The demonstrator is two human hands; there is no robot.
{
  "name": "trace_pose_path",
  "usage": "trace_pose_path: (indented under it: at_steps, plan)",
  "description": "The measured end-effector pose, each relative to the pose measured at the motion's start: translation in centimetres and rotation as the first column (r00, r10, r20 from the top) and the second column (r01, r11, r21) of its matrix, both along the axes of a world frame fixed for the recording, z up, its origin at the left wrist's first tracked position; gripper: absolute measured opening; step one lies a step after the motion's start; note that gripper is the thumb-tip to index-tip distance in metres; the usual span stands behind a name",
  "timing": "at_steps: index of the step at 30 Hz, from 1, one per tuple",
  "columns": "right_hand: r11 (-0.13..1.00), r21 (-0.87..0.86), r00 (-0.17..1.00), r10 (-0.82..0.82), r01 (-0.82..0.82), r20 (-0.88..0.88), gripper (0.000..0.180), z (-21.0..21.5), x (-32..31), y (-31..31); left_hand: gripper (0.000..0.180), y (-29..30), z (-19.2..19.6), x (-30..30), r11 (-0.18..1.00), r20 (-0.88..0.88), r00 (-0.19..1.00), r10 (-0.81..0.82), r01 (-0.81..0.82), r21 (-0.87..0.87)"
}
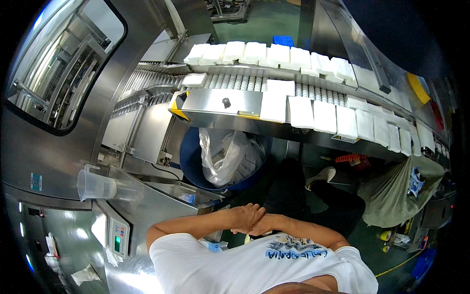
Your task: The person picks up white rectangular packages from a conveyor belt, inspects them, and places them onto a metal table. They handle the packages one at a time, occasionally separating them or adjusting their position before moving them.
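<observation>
My left hand (247,215) and my right hand (264,224) are clasped together in front of my body, low in the head view. The left one lies over the right, its fingers bent around it. The right hand's fingers are mostly hidden beneath. No object can be made out in either hand. Beyond them stands a round dark blue bin (188,164) with a clear plastic bag (223,161) in it. Past the bin, white folded packs (324,116) hang partly over the near edge of a steel conveyor (223,101); another row of white packs (255,52) lies along its far side.
At left, a clear plastic jug (95,186) and a weighing scale (118,237) with a lit display stand on a steel counter (139,208). A large steel machine (73,147) rises behind. A green sack (391,196) hangs at right near a red coiled hose (350,158).
</observation>
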State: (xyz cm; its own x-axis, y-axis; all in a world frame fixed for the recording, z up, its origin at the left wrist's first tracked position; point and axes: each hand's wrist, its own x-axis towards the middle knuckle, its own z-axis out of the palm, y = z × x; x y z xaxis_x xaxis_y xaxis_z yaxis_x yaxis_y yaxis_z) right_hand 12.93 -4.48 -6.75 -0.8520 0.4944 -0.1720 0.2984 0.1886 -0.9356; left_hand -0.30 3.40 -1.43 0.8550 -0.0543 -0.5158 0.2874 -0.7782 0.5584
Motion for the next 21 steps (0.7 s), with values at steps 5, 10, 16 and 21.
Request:
trace_pose_path:
  at_steps: [5,10,16,21]
  plan:
    - [0.999,0.004,0.999,0.039,-0.039,0.014,0.048,0.8,0.0,0.4,0.072,0.1,-0.1,-0.1,1.0,-0.008,1.0,-0.001,0.001,-0.012]
    - [0.973,-0.228,1.0,-0.011,0.016,0.024,0.05,1.9,-0.1,0.4,0.075,0.0,-0.3,-0.2,1.0,0.001,1.0,-0.014,0.014,0.005]
    - [0.994,-0.103,1.0,-0.016,0.018,0.015,0.042,-0.9,-0.7,-0.1,0.075,0.0,-0.3,0.1,1.0,-0.039,0.999,-0.016,0.016,0.004]
    - [0.993,-0.103,0.996,-0.042,0.05,0.085,0.044,-0.4,-1.0,0.1,0.074,0.2,0.4,0.4,0.999,-0.081,0.997,-0.013,0.011,-0.03]
